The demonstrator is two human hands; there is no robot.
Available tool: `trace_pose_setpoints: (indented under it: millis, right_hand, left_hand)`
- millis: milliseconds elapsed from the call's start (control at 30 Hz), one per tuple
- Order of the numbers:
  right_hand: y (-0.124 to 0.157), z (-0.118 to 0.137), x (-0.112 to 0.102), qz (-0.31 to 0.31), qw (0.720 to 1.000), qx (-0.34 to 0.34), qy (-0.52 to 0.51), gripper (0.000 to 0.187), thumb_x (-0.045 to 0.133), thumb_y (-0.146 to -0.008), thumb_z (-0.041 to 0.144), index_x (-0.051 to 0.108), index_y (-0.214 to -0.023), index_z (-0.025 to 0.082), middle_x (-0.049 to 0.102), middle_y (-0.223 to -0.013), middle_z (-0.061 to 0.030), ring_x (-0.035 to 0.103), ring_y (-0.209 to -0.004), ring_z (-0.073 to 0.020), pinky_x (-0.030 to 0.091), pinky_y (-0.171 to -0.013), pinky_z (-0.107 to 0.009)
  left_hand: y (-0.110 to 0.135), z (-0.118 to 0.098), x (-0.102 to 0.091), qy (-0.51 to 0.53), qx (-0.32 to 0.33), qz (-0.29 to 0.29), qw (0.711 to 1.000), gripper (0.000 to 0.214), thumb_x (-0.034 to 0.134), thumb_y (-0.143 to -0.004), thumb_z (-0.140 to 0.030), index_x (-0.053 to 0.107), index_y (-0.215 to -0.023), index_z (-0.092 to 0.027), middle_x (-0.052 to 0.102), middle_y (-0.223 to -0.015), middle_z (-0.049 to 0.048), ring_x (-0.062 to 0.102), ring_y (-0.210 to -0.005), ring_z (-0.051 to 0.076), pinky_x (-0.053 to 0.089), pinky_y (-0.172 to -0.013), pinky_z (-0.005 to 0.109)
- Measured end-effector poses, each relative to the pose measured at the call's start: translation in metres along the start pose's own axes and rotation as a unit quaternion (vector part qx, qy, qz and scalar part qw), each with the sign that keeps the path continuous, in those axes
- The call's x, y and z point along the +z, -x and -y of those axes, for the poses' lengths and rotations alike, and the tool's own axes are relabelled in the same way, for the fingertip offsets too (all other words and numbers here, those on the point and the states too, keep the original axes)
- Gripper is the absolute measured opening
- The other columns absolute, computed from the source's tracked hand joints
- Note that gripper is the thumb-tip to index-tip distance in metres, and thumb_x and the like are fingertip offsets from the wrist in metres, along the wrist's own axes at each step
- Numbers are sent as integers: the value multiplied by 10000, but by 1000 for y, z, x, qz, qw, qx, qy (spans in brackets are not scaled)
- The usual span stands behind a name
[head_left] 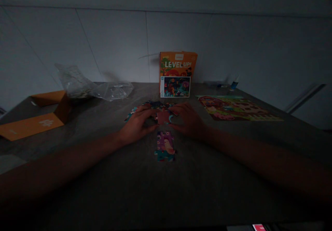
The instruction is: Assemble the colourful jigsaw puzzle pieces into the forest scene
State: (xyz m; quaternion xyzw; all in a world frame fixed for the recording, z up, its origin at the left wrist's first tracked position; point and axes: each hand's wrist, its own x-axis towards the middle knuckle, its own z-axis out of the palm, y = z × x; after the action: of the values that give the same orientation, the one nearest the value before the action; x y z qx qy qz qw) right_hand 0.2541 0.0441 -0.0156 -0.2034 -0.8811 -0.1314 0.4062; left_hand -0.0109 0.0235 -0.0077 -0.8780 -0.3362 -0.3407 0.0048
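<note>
A pinkish-red jigsaw puzzle piece [163, 117] is held up between my two hands over the middle of the table. My left hand [137, 126] pinches its left side with thumb and fingers. On the opposite side, my right hand [188, 121] closes thumb and fingers around the right edge, where a light-blue curve shows. Nearer to me, joined purple and teal puzzle pieces [165, 146] lie flat. Behind my hands is a spread of loose puzzle pieces [155, 104], partly hidden by my fingers. The dim light blurs the fingertips.
An orange "LEVEL UP!" box [178, 64] stands at the back with a picture card [176, 87] against it. To the right lies a farm-scene puzzle [238, 109]. At left are an open orange box part [33, 127] and clear plastic bags [112, 90].
</note>
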Motion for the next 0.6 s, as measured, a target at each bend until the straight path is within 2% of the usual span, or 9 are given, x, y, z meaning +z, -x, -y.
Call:
trace_pose_setpoints:
  millis: [100, 233, 400, 500, 600]
  right_hand:
    - [3, -5, 4, 0, 994, 104, 25, 532, 713, -903, 404, 524, -1363, 213, 657, -1253, -128, 616, -1183, -327, 528, -1008, -543]
    - [10, -19, 9, 38, 969, 234, 71, 500, 742, -855, 424, 616, -1275, 183, 677, -1201, -145, 623, -1149, -352, 511, -1008, -561]
    - [13, -28, 13, 133, 944, 292, 71, 380, 717, -876, 445, 702, -1149, 181, 716, -1162, -138, 641, -1116, -332, 494, -1016, -541]
    - [10, -27, 12, 149, 937, 309, 68, 320, 708, -890, 427, 725, -1099, 184, 734, -1126, -123, 655, -1078, -315, 503, -994, -511]
    - [7, -26, 10, 152, 930, 328, 63, 279, 712, -897, 383, 737, -1093, 186, 743, -1108, -121, 672, -1065, -303, 520, -965, -478]
  left_hand:
    - [-1, 1, -2, -39, -47, -34, 998, 415, 702, -899, -281, 629, -1296, -189, 686, -1182, 97, 601, -1150, 281, 514, -1014, 431]
    - [-4, 7, -1, -105, -178, -77, 975, 415, 738, -864, -328, 670, -1246, -182, 656, -1177, 118, 565, -1173, 324, 473, -1051, 496]
    - [-5, 15, 4, -120, -309, -57, 942, 460, 731, -849, -403, 684, -1257, -196, 627, -1243, 150, 516, -1267, 371, 440, -1081, 559]
    - [-6, 14, 5, -122, -371, -17, 920, 476, 684, -866, -433, 674, -1281, -200, 606, -1304, 164, 481, -1325, 393, 438, -1083, 571]
    - [-9, 11, 4, -127, -405, 21, 905, 488, 639, -883, -418, 651, -1314, -190, 594, -1333, 175, 472, -1345, 402, 450, -1076, 553]
